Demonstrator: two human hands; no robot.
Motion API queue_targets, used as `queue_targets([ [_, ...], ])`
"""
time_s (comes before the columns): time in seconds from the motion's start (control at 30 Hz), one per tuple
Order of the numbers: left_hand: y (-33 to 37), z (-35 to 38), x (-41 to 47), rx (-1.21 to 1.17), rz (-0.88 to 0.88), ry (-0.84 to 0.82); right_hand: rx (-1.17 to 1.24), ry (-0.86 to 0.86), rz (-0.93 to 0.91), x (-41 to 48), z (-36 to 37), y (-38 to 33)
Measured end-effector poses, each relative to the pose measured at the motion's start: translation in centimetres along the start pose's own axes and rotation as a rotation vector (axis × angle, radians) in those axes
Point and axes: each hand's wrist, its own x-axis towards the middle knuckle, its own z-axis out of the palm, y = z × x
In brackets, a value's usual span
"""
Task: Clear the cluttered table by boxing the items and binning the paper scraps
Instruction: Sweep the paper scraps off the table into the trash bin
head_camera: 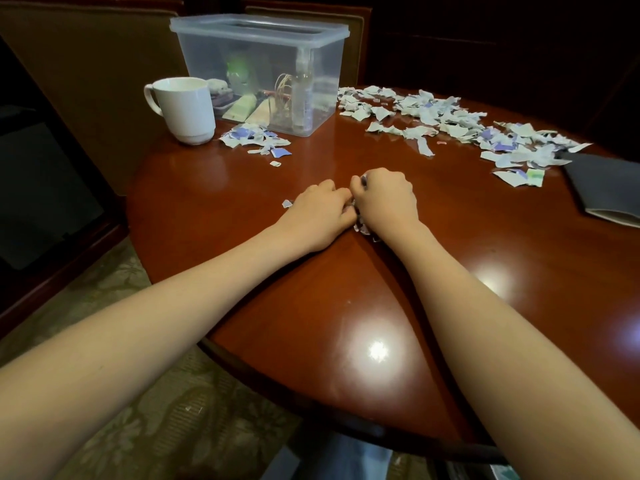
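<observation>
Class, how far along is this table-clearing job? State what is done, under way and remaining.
Done: several small items sit inside the clear box. Under way: the right hand grips a wad of scraps, the left hand pressed against it. Remaining: the white mug, the dark flat item, a small scrap pile before the box and a large spread at far right.

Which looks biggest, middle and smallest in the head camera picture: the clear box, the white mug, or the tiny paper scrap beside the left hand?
1. Clear box
2. White mug
3. Tiny paper scrap
The scrap lies nearer the camera, yet it looks by far the smallest.
</observation>
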Motion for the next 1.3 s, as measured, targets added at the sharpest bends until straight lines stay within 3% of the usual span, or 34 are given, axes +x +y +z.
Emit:
queue_targets([
  [0.23,0.6,-0.6,-0.3,0.096,-0.022,0.084,0.128,0.071,0.075,0.0,-1.4,0.7],
  [0.5,-0.1,-1.7,1.0,-0.143,-0.097,0.067,0.199,0.148,0.245,-0.3,-3.3,2.8],
  [0.8,1.7,-3.5,3.1,-0.195,-0.037,0.140,0.100,0.137,0.283,-0.9,-5.8,4.1],
  [1.3,11.8,-0.6,5.2,-0.399,0.046,-0.030,0.111,0.239,0.509,-4.8,-11.9,12.7],
])
